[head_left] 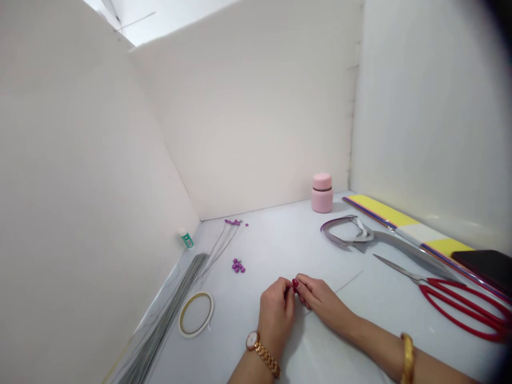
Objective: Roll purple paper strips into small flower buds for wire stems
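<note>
My left hand (277, 305), with a gold watch at its wrist, and my right hand (318, 298), with a gold bangle on its arm, meet above the table. The fingertips of both are pinched together. Whatever sits between them is too small and hidden to make out. A thin grey wire (349, 281) slants out past my right hand; I cannot tell whether it is held or lies on the table. Nearest beyond my left hand is a small cluster of purple beads or buds (238, 265). Farther back, several wire stems end in purple tips (233, 222).
Left: a bundle of grey wires (170, 320), a tape roll (196, 335) and a small green-and-white container (186, 239). Right: red-handled scissors (460, 304), a grey strip coil (338, 240), a yellow-and-white pack (408, 224) and a dark phone-like object (486, 266). A pink jar (322, 200) stands behind. White panels enclose the table.
</note>
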A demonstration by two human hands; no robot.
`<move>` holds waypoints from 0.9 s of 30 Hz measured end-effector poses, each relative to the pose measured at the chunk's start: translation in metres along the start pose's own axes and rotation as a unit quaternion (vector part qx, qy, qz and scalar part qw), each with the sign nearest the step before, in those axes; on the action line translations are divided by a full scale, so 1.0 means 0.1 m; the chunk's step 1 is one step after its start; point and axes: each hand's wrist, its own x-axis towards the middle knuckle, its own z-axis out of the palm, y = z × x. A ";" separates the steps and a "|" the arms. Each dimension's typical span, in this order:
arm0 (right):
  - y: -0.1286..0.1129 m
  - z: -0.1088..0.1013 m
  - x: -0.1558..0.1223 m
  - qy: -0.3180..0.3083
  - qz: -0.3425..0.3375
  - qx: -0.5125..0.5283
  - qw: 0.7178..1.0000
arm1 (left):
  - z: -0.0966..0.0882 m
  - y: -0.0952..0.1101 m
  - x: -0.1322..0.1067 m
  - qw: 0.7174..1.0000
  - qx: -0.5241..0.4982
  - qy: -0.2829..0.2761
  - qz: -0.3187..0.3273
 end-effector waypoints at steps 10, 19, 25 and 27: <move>0.10 0.03 0.06 -0.009 0.019 0.043 0.999 | -0.01 -0.01 0.02 1.000 -0.016 -0.004 -0.002; 0.11 0.04 0.07 -0.005 0.017 0.050 0.999 | 0.00 -0.03 0.03 1.000 -0.013 0.001 -0.003; 0.13 0.04 0.07 -0.008 0.015 0.044 0.999 | -0.01 -0.01 0.03 1.000 -0.027 -0.002 -0.011; 0.14 0.04 0.07 -0.009 0.013 0.043 0.999 | -0.01 0.00 0.02 0.999 -0.030 0.000 -0.014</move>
